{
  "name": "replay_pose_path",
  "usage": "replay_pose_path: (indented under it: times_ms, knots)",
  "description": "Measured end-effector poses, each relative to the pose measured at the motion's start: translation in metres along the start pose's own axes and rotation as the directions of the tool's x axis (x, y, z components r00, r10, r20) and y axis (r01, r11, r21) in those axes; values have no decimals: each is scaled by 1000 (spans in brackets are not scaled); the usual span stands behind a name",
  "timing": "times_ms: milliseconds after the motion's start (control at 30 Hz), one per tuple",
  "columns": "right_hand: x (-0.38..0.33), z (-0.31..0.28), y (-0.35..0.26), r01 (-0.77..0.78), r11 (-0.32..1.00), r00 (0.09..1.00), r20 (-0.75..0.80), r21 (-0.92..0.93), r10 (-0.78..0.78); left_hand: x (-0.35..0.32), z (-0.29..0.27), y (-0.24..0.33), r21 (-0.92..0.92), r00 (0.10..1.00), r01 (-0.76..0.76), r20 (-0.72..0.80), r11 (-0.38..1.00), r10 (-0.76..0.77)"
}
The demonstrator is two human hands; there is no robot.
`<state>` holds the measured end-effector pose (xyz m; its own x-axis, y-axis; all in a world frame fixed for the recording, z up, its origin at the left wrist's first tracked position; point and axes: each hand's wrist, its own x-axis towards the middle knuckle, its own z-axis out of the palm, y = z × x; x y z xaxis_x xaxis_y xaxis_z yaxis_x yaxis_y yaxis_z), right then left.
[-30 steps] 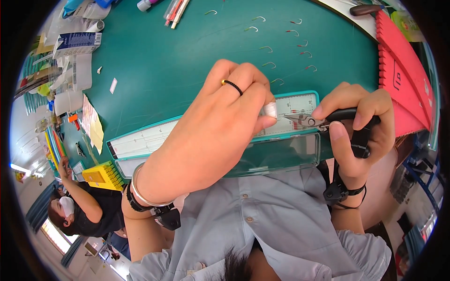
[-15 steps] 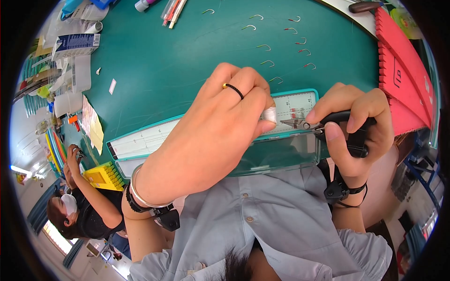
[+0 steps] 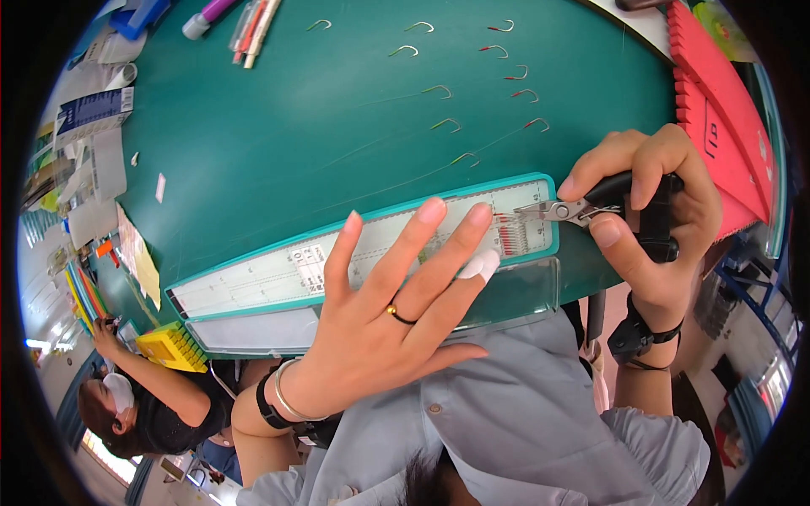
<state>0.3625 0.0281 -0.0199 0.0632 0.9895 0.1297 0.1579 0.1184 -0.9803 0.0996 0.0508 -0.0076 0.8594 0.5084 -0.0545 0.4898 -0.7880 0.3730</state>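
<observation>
Small black-handled pliers (image 3: pixel 582 207) are nosing at red-tipped hooks on the teal-edged measuring board (image 3: pixel 278 274), centre-right of frame, the right hand (image 3: pixel 654 223) clenching around their grips. The left hand (image 3: pixel 392 325) is spreading open-fingered over the board, gripping nothing. Loose fishing hooks (image 3: pixel 439 88) are lying across the green worktop (image 3: pixel 278 143) above.

Flat table surface (image 3: pixel 321 143): plain dark green. Long measuring board (image 3: pixel 337 261): white face, teal border, fine black scale markings. Bent wire hooks (image 3: pixel 439 88): silver, several tipped red. Small pliers (image 3: pixel 591 202): silver nose, black grips. Ridged foam block (image 3: pixel 717 110): bright red. Finger ring (image 3: pixel 396 314): black and gold. Shirt (image 3: pixel 523 405): plain grey-blue.
</observation>
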Motion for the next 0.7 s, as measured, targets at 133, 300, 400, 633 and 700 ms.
replay_pose_path:
  times_ms: [133, 300, 400, 633, 700]
  knots:
    - [0, -1, -1, -35, 999, 999, 23, -23, 35, 4, 8, -2, 15, 998, -49, -25, 999, 49]
    - [0, -5, 5, 9, 999, 999, 49, -47, -7, 4, 12, -6, -110, 999, -30, -23, 993, 28]
    - [-1, -3, 7, -1, 1000, 1000, 2, -30, 1, 3, 15, -8, -132, 999, -33, -45, 991, 27]
    - [-2, 0, 6, -1, 1000, 999, -42, -28, 0, 2, 11, -7, -164, 1000, -6, 13, 986, 8]
    - [-3, 0, 5, 0, 999, 999, -49, -49, -3, 3, 12, -8, -175, 1000, 1, -11, 985, -3]
